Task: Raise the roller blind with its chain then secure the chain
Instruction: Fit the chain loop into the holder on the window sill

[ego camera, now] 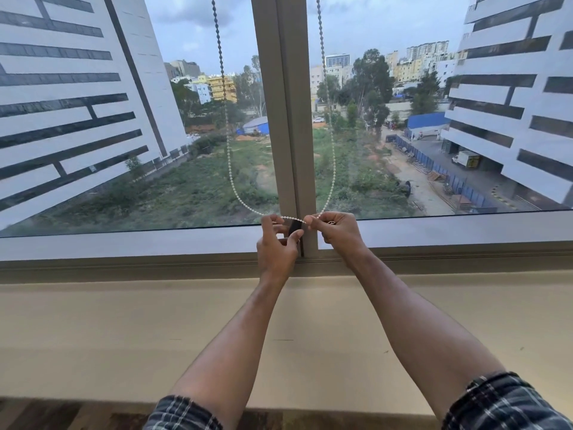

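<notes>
A white beaded chain [231, 169] hangs in a loop in front of the window, one strand on each side of the central mullion [286, 119]. The bottom of the loop is stretched level between my two hands at the foot of the mullion. My left hand [276, 243] pinches the chain at its left end, fingers curled. My right hand [336, 232] grips the chain at its right end. Between the hands a small dark clip [294, 228] sits on the mullion, partly hidden by my fingers. The roller blind itself is out of view above.
A wide beige sill [124, 330] runs below the window frame [124, 243]. Glass panes fill both sides, with buildings and a green lot outside. A strip of wooden floor [62, 414] shows at the bottom edge.
</notes>
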Tool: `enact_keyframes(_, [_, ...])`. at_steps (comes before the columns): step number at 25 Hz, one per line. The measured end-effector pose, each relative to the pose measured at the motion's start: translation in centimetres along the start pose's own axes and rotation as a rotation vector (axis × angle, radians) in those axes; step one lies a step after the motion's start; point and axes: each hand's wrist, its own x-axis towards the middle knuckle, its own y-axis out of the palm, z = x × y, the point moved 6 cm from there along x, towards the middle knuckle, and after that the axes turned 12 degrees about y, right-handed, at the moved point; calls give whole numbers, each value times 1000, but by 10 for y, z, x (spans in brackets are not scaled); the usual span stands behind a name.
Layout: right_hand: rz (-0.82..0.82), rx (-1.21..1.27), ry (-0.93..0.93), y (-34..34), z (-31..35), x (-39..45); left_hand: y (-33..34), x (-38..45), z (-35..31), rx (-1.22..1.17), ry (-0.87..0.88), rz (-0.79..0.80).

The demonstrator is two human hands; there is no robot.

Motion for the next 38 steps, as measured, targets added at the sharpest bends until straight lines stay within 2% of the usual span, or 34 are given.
enact_keyframes(4, [-4,-10,-74,2,5,-1,-1,-3,-18,82,154,11])
enact_keyframes(12, [-37,-161,-156,6,8,-8,-5,-5,-26,122,232,4])
enact_keyframes(24, [-53,-261,-180,1,17,-16,1,-4,-23,130,228,-24])
enact_keyframes(32, [-74,-283,-233,-1,28,-22,5,-6,-22,-5,111,-59])
enact_keyframes(38, [-123,-380,-248,-1,30,-25,3,-7,-25,-25,142,-83])
